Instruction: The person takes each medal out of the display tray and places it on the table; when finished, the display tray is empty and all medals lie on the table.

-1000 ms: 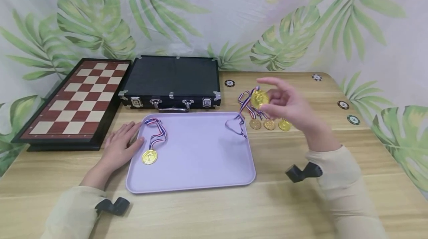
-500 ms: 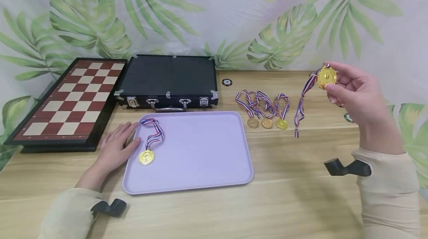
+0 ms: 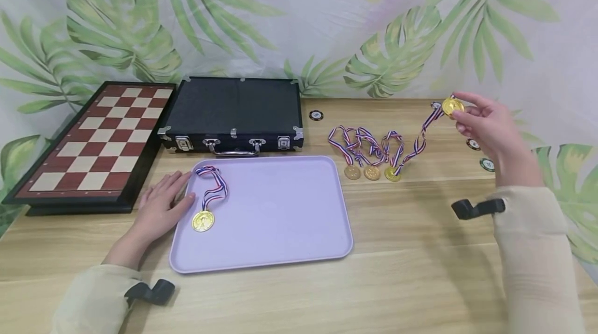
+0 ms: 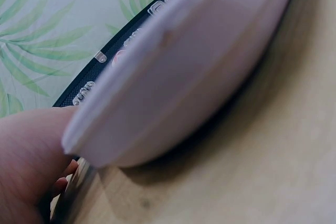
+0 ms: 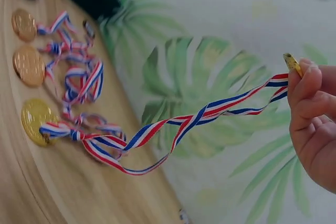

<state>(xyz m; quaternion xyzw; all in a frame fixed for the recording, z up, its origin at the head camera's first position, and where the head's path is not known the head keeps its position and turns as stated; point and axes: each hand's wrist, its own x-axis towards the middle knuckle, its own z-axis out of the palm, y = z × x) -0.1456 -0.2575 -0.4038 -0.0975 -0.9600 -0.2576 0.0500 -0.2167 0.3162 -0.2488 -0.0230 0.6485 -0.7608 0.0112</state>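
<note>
My right hand (image 3: 488, 129) pinches a gold medal (image 3: 452, 107) between thumb and fingers, above the right side of the table. Its red, white and blue ribbon (image 5: 181, 121) slants down leftward, and the ribbon's end overlaps the bright gold medal (image 3: 391, 174) in the row. Left of that one lie two duller medals, one in the middle (image 3: 371, 172) and one at the row's left (image 3: 352, 172), ribbons behind them. My left hand (image 3: 161, 209) lies flat with its thumb against the left rim of the lilac tray (image 3: 280, 214). Another gold medal (image 3: 203, 221) with ribbon lies inside the tray.
Behind the tray stands a black case (image 3: 235, 105) with metal latches. A chessboard box (image 3: 105, 142) is at the left. Poker chips lie on the wooden table, one beside the case (image 3: 316, 115) and others partly behind the right hand, including a green one (image 3: 487, 164).
My right hand has carried the gold medal rightward from above the tray's right edge, past the row. Lately the ribbon's end has come down over the row's rightmost medal. The left hand stays put.
</note>
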